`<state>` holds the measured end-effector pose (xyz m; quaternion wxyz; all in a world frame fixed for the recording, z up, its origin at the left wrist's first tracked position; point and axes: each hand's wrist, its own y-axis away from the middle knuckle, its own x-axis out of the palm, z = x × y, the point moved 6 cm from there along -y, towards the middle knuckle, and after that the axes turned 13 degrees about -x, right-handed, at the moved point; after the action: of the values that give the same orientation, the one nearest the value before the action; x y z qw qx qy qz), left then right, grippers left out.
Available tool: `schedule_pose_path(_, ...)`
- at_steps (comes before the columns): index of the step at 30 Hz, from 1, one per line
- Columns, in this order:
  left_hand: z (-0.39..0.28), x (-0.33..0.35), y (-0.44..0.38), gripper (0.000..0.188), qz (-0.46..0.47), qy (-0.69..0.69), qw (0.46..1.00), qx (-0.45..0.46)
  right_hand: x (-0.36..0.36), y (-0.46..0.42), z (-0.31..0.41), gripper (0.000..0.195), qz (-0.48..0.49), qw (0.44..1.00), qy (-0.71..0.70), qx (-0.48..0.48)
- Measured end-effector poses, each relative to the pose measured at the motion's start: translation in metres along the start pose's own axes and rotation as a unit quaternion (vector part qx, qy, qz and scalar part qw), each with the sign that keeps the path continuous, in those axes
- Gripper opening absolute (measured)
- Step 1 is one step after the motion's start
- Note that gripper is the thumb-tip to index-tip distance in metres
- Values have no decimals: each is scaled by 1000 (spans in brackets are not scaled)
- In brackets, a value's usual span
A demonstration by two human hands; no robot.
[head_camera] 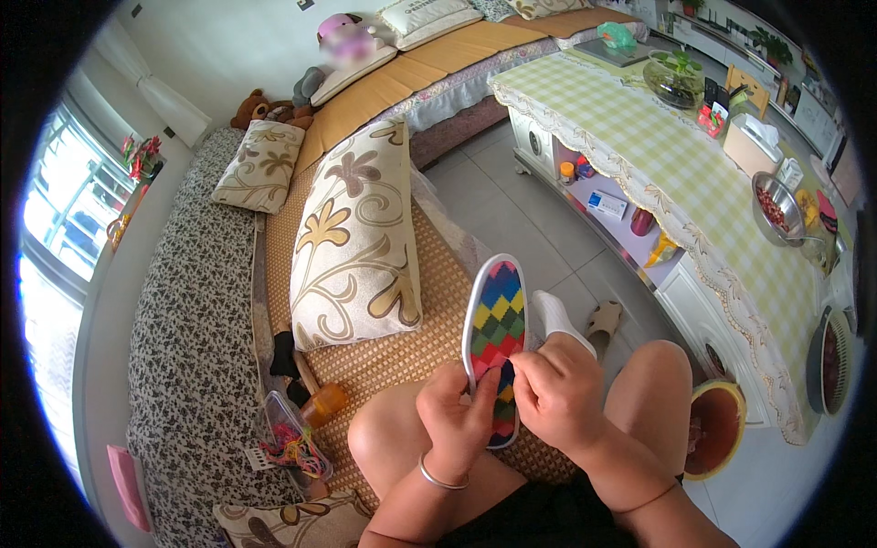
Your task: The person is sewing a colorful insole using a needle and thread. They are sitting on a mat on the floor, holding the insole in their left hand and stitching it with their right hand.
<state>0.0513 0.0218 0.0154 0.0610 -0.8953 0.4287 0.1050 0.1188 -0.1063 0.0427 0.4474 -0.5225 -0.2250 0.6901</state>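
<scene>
A cross-stitched insole with a multicoloured zigzag diamond pattern and a white rim stands tilted above my lap. My left hand grips its left edge around the middle, thumb lying across the stitched face. On the other side, my right hand has thumb and forefinger pinched together close to the stitching. A thin, pale line, seemingly a needle or thread, shows at those fingertips; it is too small to tell which. To my left, an open clear plastic box holds tangled coloured thread, beside an orange container.
I sit on a sofa with a woven mat. A large floral cushion lies ahead. Right of me is a table with a checked tablecloth, holding a metal bowl. A bin stands by my knee; a slipper lies on the floor.
</scene>
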Motion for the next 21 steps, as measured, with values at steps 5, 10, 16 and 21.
schedule_pose_path(5, -11, 2, 3, 7, -37, -133, 985, 106, 3, 0, -1, 14, -32, 999, -16, 22)
schedule_pose_path(10, -12, -4, -1, 9, -49, -102, 991, 77, -5, -1, -2, 15, -50, 998, -31, 27)
schedule_pose_path(16, 3, 3, -4, 14, 42, 162, 984, -61, -7, 9, -19, 14, -117, 962, -173, 174)
schedule_pose_path(21, 14, 14, -3, 19, 172, 343, 908, -171, 30, 35, -47, 10, -153, 745, -529, 377)
